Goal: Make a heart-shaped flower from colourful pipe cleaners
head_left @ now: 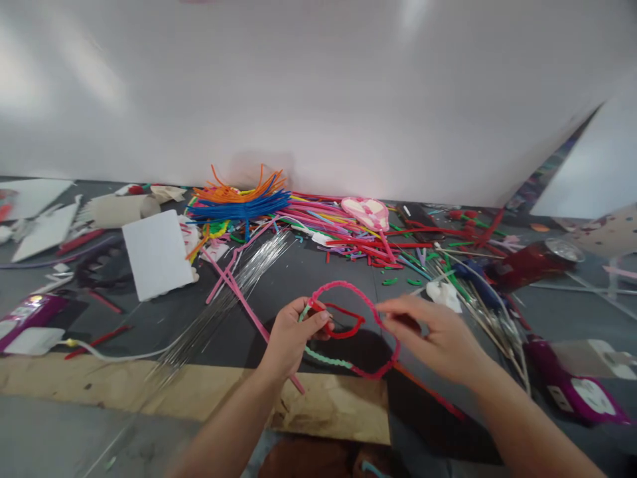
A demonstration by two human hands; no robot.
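My left hand pinches a fuzzy pipe cleaner ring between thumb and fingers at its left side. The ring is twisted, mostly pink, with a mint green stretch at the lower left. A smaller red pipe cleaner loop is held in the same pinch and reaches into the ring. On the opposite side, my right hand has its thumb and fingertips closed at the pink edge; they are slightly blurred. An orange-red pipe cleaner stretches below the right hand.
Behind lies a heap of colored pipe cleaners, with blue and orange bundles. Bare wires spread left of my hands. A white card, purple glue guns, and a red can flank them. Brown paper lines the front.
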